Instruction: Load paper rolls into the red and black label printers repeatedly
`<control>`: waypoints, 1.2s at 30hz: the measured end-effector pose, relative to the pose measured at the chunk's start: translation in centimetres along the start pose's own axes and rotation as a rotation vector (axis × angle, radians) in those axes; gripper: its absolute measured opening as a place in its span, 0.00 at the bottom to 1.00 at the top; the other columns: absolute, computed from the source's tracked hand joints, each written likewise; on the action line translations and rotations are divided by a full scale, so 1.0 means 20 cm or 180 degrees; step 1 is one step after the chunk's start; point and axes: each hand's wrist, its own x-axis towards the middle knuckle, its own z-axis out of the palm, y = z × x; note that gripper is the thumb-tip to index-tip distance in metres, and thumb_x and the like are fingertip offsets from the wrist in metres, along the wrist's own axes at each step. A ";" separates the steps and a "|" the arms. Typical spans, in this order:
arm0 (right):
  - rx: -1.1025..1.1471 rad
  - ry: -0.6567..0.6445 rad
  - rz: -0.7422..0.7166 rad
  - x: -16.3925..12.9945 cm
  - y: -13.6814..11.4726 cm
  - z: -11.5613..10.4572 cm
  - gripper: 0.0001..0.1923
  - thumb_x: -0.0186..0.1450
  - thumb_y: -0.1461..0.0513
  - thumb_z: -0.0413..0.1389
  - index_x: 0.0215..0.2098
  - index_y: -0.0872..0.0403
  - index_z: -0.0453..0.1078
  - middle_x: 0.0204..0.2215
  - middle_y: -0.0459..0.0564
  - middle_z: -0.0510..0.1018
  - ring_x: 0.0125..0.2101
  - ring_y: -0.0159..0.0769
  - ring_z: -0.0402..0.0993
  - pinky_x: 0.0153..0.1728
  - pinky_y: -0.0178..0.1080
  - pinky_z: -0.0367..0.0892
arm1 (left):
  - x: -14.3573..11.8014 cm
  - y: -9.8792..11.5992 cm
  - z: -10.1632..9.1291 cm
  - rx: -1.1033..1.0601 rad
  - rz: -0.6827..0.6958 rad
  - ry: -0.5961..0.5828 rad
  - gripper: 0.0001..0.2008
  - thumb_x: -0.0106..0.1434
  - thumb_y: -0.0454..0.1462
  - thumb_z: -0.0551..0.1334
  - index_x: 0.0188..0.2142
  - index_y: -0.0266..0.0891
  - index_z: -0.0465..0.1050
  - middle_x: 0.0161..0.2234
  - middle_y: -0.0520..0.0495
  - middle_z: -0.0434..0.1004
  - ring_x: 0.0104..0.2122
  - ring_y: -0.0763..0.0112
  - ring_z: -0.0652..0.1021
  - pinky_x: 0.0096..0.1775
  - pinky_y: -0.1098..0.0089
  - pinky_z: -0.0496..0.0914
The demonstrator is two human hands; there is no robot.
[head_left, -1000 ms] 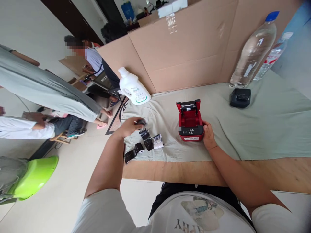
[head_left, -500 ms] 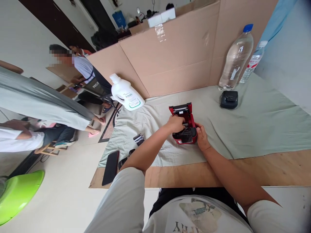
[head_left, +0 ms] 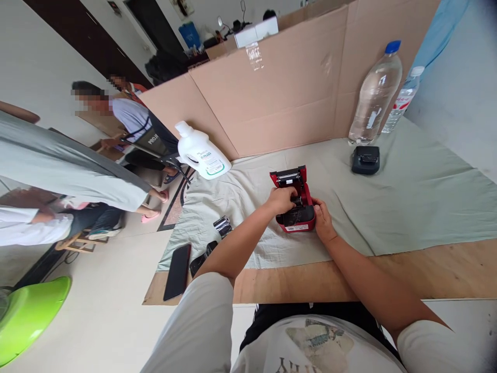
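Note:
A small red printer (head_left: 298,223) stands on the pale green cloth (head_left: 407,202) with its lid (head_left: 287,177) tipped open towards the back. My left hand (head_left: 280,199) reaches into the open compartment, fingers curled around a dark paper roll that is mostly hidden under them. My right hand (head_left: 322,220) grips the printer's right side and front corner. To the left lie a foil-wrapped roll (head_left: 222,226) and a black wrapper strip (head_left: 200,260), both away from my hands.
A black phone (head_left: 177,270) lies at the table's left corner. A white jug (head_left: 202,155) lies on its side at the back left. A black device (head_left: 365,159) and two water bottles (head_left: 375,96) stand back right before a cardboard wall (head_left: 279,98). People sit at the left.
My left hand picked a dark roll from the cloth at the left and carried it right into the printer's open compartment. My right hand stayed on the printer. The view shifted left.

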 end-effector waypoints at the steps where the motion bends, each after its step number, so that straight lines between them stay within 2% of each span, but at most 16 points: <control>1: 0.0008 -0.0002 0.0010 0.00 0.00 0.00 0.29 0.68 0.41 0.48 0.54 0.52 0.68 0.53 0.56 0.76 0.53 0.46 0.72 0.58 0.54 0.65 | 0.01 0.01 0.01 0.0097 0.0012 -0.0019 0.17 0.57 0.37 0.67 0.47 0.45 0.74 0.47 0.50 0.82 0.49 0.60 0.79 0.57 0.60 0.63; 9: 0.0036 -0.0014 -0.0013 0.01 0.00 0.00 0.29 0.68 0.40 0.48 0.53 0.51 0.68 0.53 0.56 0.76 0.54 0.46 0.71 0.58 0.54 0.65 | 0.06 0.07 0.03 0.0316 -0.0060 -0.0064 0.11 0.56 0.36 0.68 0.40 0.41 0.77 0.42 0.44 0.83 0.47 0.53 0.79 0.58 0.53 0.62; 12: 0.0028 -0.0007 -0.0023 0.01 -0.01 0.00 0.29 0.68 0.40 0.48 0.53 0.52 0.68 0.52 0.56 0.76 0.54 0.46 0.71 0.58 0.54 0.65 | 0.02 0.06 0.03 0.0063 0.0067 0.0214 0.10 0.59 0.38 0.67 0.41 0.42 0.77 0.43 0.45 0.82 0.46 0.57 0.79 0.54 0.58 0.67; 14: 0.0029 -0.0019 -0.0033 0.00 -0.01 0.00 0.29 0.68 0.41 0.47 0.53 0.52 0.68 0.52 0.56 0.76 0.53 0.45 0.72 0.58 0.53 0.66 | -0.02 0.03 0.03 -0.0472 0.0311 0.0801 0.06 0.63 0.38 0.63 0.40 0.42 0.77 0.41 0.47 0.82 0.42 0.63 0.80 0.47 0.63 0.71; 16: 0.0014 -0.0021 -0.0041 0.00 -0.01 0.00 0.29 0.68 0.40 0.47 0.53 0.52 0.68 0.52 0.56 0.77 0.53 0.45 0.72 0.57 0.53 0.66 | -0.04 -0.02 0.04 -0.1003 0.0530 0.1734 0.08 0.67 0.40 0.58 0.38 0.42 0.76 0.38 0.46 0.80 0.39 0.65 0.79 0.45 0.65 0.72; 18: -0.0013 -0.0027 -0.0010 0.00 -0.01 0.00 0.29 0.68 0.41 0.47 0.54 0.52 0.68 0.52 0.56 0.76 0.53 0.45 0.72 0.58 0.53 0.66 | -0.04 -0.08 0.05 -0.1249 0.0646 0.2575 0.15 0.70 0.45 0.53 0.42 0.40 0.75 0.42 0.42 0.78 0.45 0.62 0.77 0.51 0.61 0.70; 20: -0.0028 -0.0035 0.0039 0.00 -0.01 0.00 0.29 0.69 0.41 0.47 0.54 0.52 0.67 0.53 0.56 0.76 0.53 0.45 0.72 0.58 0.53 0.65 | -0.02 -0.14 0.07 -0.1413 0.0742 0.2944 0.24 0.71 0.52 0.49 0.51 0.39 0.72 0.51 0.37 0.74 0.54 0.58 0.72 0.58 0.56 0.65; 22: -0.0042 -0.0046 0.0053 0.00 -0.02 0.00 0.29 0.69 0.41 0.47 0.55 0.52 0.67 0.53 0.56 0.76 0.53 0.45 0.72 0.58 0.53 0.65 | -0.01 -0.18 0.10 -0.1641 0.0839 0.2911 0.31 0.70 0.57 0.45 0.57 0.39 0.68 0.57 0.36 0.69 0.60 0.57 0.67 0.62 0.54 0.61; 24: -0.0053 -0.0052 0.0017 0.00 -0.02 0.00 0.29 0.69 0.41 0.46 0.54 0.52 0.67 0.53 0.56 0.76 0.53 0.45 0.72 0.58 0.53 0.65 | -0.03 -0.19 0.15 -0.1844 0.0885 0.2876 0.33 0.70 0.58 0.42 0.58 0.38 0.66 0.56 0.36 0.69 0.59 0.58 0.68 0.62 0.55 0.61; 28: -0.0034 -0.0049 0.0004 0.00 -0.02 0.00 0.30 0.69 0.41 0.46 0.54 0.53 0.67 0.53 0.57 0.76 0.54 0.45 0.71 0.59 0.53 0.65 | -0.16 -0.17 0.27 -0.1990 0.0968 0.2981 0.30 0.72 0.53 0.40 0.55 0.37 0.68 0.51 0.36 0.72 0.54 0.59 0.72 0.57 0.56 0.65; 32: -0.0070 -0.0062 -0.0003 -0.01 -0.01 0.00 0.28 0.70 0.42 0.45 0.56 0.52 0.65 0.54 0.57 0.75 0.54 0.45 0.71 0.58 0.55 0.65 | -0.29 -0.14 0.40 -0.1989 0.0955 0.3002 0.27 0.73 0.50 0.41 0.51 0.37 0.70 0.50 0.36 0.73 0.54 0.58 0.72 0.57 0.55 0.64; 34: -0.0278 0.0019 -0.0199 -0.02 -0.02 -0.01 0.29 0.71 0.43 0.43 0.59 0.52 0.63 0.56 0.59 0.72 0.56 0.46 0.69 0.58 0.56 0.64 | -0.31 -0.13 0.46 -0.1865 0.0936 0.3054 0.25 0.73 0.50 0.42 0.51 0.38 0.69 0.51 0.35 0.73 0.57 0.57 0.71 0.58 0.53 0.63; 36: -0.0637 0.0083 -0.0592 -0.03 -0.05 -0.01 0.31 0.70 0.43 0.44 0.63 0.52 0.60 0.61 0.60 0.67 0.59 0.49 0.65 0.59 0.58 0.62 | -0.30 -0.12 0.51 -0.1808 0.0962 0.3179 0.24 0.73 0.49 0.43 0.52 0.37 0.67 0.52 0.34 0.72 0.59 0.56 0.69 0.59 0.52 0.63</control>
